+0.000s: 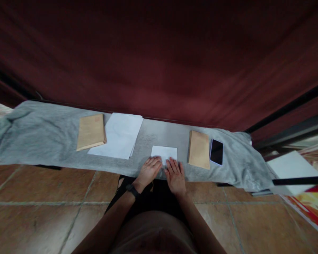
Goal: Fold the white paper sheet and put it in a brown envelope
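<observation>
A small folded sheet of white paper (164,151) lies on the grey cloth in front of me. Both hands rest on its near edge. My left hand (149,171), with a dark watch on the wrist, presses its fingers flat at the paper's lower left. Fingers slightly spread, my right hand (176,176) lies flat over the lower right part. Neither hand wraps round anything. Brown envelopes (199,149) are stacked just right of my right hand. Loose white sheets (119,135) lie to the left of the folded paper.
Another stack of brown envelopes (91,131) partly overlaps the white sheets. A phone (216,152) lies right of the right-hand stack. Grey cloth (42,137) covers the narrow table. A dark red curtain-like surface (159,63) rises behind it. Black bars (288,106) stand at the right.
</observation>
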A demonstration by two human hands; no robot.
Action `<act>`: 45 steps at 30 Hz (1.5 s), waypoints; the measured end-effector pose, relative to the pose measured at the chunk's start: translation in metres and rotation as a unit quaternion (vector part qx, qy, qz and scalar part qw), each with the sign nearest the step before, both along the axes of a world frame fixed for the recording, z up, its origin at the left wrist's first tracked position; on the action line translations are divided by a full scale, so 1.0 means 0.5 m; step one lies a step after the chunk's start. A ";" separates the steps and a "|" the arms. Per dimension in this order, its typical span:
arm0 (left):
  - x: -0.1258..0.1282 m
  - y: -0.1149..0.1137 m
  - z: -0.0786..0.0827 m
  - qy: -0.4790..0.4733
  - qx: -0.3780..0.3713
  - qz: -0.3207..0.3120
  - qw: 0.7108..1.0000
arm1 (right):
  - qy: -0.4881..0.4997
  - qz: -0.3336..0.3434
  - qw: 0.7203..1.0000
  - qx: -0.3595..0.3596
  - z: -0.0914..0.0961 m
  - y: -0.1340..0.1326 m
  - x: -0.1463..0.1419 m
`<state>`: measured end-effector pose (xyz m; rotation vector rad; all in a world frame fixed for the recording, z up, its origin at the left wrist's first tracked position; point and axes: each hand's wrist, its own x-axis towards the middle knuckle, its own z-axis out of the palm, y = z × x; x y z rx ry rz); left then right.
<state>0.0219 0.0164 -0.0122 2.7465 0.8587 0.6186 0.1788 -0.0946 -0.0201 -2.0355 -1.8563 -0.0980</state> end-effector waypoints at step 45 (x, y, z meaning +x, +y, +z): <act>0.001 -0.047 -0.001 0.048 0.055 0.065 0.995 | 0.005 -0.098 0.995 0.024 -0.017 -0.016 0.002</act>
